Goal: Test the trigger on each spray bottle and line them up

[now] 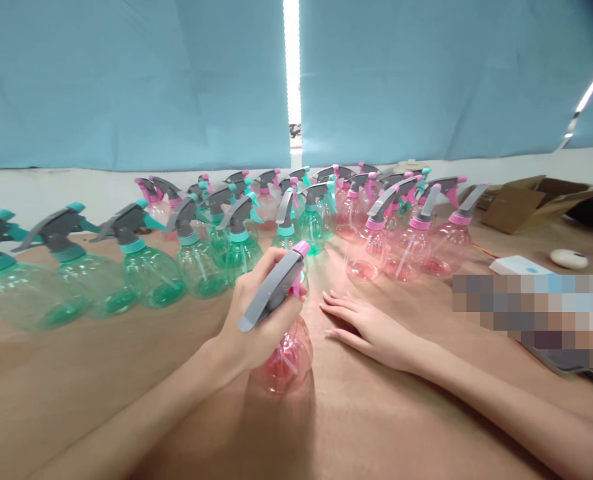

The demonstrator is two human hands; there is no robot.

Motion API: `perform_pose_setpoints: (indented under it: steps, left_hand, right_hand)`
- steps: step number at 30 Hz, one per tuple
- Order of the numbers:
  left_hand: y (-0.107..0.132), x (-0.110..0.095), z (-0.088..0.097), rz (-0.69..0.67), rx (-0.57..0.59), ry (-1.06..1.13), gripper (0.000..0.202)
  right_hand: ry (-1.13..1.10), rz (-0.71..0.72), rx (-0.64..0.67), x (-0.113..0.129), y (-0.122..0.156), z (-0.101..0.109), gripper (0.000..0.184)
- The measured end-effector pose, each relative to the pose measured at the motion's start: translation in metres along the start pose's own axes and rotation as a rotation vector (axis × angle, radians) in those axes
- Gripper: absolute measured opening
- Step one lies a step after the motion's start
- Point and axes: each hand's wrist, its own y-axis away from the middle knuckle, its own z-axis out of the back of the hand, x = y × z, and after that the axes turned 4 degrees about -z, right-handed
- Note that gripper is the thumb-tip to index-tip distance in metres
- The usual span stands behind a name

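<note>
My left hand point(256, 320) is wrapped round the neck of a pink spray bottle point(287, 363) with a grey trigger head and pink nozzle. The bottle is upright, close in front of me, and its neck is hidden by my fingers. Palm down on the wooden table point(376, 427), my right hand point(371, 327) lies flat with its fingers stretched toward the bottle, touching no bottle. Beyond it stand several pink spray bottles point(409, 250). A row of green spray bottles point(154, 273) runs from the far left to the middle, behind my left hand.
More pink and green bottles crowd the back, below a blue curtain point(176, 87). To the right are an opened cardboard box point(516, 203), a small white box point(519, 265) and a white rounded object point(568, 259). A blurred-out patch point(541, 313) covers something at the right edge.
</note>
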Motion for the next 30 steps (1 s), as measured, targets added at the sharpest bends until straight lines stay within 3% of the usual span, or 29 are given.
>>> perform_pose_setpoints:
  steps: [6, 11, 17, 24, 30]
  left_hand:
    - [0.0002, -0.0022, 0.001, 0.019, 0.017, 0.011, 0.012]
    - [-0.0016, 0.0021, -0.0012, 0.048, -0.001, 0.04, 0.034]
    - [0.0015, 0.007, -0.0042, 0.095, 0.013, 0.057, 0.025]
    - [0.0041, 0.0061, -0.0053, 0.162, 0.088, 0.069, 0.043]
    - [0.0026, 0.0062, -0.0054, 0.074, 0.068, 0.02, 0.05]
  right_hand:
    - [-0.015, 0.002, -0.006, -0.0005, -0.0001, -0.0005, 0.057]
    - [-0.027, 0.005, -0.013, -0.0002, 0.0001, -0.0002, 0.056]
    - [-0.041, 0.004, -0.019, -0.0008, 0.0013, -0.0004, 0.055]
    - [-0.023, 0.009, -0.014, 0.0006, 0.0009, 0.001, 0.055]
    - [-0.032, 0.006, -0.022, 0.0006, 0.0012, 0.0012, 0.053]
